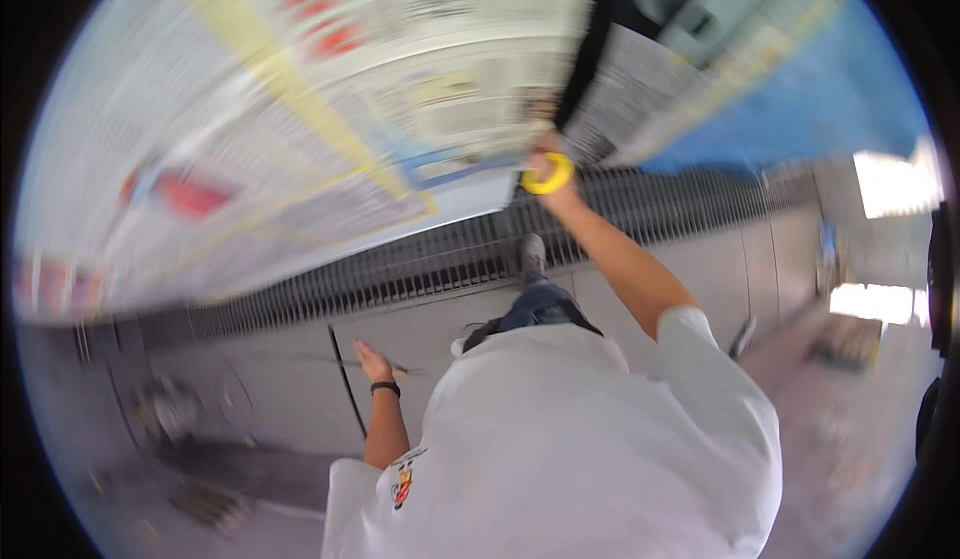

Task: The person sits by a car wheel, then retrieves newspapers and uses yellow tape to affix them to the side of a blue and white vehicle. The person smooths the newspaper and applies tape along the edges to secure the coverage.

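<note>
Up at the edge of the paper-covered panel, my right hand (548, 157) is closed on a yellow roll of masking tape (566, 173). Its fingertips reach past the roll to the panel's lower corner, beside a black strip (582, 79); blur hides whether they touch it. Newspaper sheets (440, 19) cover the large panel on the left, with yellow tape bands (290, 104) along their edges. My left hand (372, 361) hangs low, away from the panel, fingers stretched out and nothing in it. A dark band circles that wrist.
Below the panel runs a dark slotted floor grate (420, 277). To the right of my hand are more newspaper (635, 89) and a blue surface (790, 109). A blurred machine-like object (170, 409) stands at the left, and a dark item (845, 341) lies at the far right.
</note>
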Demonstrator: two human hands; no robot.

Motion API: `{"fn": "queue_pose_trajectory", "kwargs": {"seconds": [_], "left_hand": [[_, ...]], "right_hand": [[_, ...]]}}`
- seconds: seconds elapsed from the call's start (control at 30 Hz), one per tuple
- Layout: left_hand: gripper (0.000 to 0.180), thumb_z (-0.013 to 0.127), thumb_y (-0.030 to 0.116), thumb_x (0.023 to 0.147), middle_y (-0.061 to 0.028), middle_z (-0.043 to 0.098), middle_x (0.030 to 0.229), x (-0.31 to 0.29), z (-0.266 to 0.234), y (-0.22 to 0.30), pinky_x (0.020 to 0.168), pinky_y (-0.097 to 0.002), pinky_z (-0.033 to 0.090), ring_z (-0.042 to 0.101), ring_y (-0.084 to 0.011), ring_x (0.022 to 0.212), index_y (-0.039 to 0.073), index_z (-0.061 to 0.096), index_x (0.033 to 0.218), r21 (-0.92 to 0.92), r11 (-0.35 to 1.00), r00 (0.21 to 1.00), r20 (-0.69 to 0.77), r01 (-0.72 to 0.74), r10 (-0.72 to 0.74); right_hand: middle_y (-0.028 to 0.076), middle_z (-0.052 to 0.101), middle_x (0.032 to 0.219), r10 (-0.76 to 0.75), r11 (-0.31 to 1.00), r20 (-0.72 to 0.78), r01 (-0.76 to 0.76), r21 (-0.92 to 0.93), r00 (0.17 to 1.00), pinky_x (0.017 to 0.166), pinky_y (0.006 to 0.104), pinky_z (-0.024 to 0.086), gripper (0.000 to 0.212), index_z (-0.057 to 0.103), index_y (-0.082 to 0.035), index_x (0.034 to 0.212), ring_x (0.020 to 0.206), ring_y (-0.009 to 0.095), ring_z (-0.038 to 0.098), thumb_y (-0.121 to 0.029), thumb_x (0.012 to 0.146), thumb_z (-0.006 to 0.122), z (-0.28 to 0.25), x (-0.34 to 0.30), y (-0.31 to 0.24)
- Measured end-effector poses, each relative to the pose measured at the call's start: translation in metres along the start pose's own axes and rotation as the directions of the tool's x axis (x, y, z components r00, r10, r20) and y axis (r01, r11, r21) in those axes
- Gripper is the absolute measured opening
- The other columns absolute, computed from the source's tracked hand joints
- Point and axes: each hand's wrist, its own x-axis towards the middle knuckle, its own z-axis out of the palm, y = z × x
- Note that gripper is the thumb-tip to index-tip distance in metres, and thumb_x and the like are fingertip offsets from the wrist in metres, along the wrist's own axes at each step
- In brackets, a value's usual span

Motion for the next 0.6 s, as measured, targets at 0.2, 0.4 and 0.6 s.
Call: {"fn": "queue_pose_trajectory", "kwargs": {"seconds": [0.2, 0.4, 0.6], "left_hand": [[0.062, 0.034, 0.038, 0.111, -0.025, 0.036, 0.162, -0.068, -0.112, -0.175, 0.126, -0.0419, 0.025, 0.031, -0.0369, 0.152, -0.004, 0.036, 0.156, -0.034, 0.966, 0.934, -0.248, 0.255, -0.256], [0.064, 0.033, 0.04, 0.109, -0.0239, 0.035, 0.163, -0.125, -0.148, -0.255, 0.126, -0.0421, 0.024, 0.029, -0.0363, 0.153, -0.003, 0.036, 0.156, -0.161, 0.874, 0.825, -0.29, 0.458, -0.486], [0.067, 0.03, 0.044, 0.109, -0.0209, 0.032, 0.165, -0.152, -0.177, -0.315, 0.127, -0.0414, 0.023, 0.028, -0.0347, 0.154, -0.001, 0.034, 0.158, -0.207, 0.738, 0.667, -0.322, 0.642, -0.671]], "right_hand": [[0.014, 0.059, 0.137, 0.002, 0.93, 0.037, -0.015, 0.368, 0.999, 0.102, 0.0364, 0.045, 0.04, 0.057, -0.002, 0.134, 0.12, 0.025, 0.059, -0.017, 0.097, 0.054, 0.034, -0.027, 0.014], [0.0, 0.06, 0.094, 0.321, 0.685, -0.004, -0.229, 0.691, 0.947, 0.08, 0.0317, 0.048, 0.015, 0.061, -0.01, 0.105, 0.084, 0.013, 0.056, -0.022, 0.095, 0.058, -0.002, -0.041, 0.006], [-0.001, 0.064, 0.092, 0.406, 0.64, 0.02, -0.3, 0.708, 0.913, 0.081, 0.0324, 0.049, 0.014, 0.062, -0.012, 0.096, 0.085, 0.015, 0.059, -0.025, 0.097, 0.057, 0.023, -0.088, 0.02]]}}
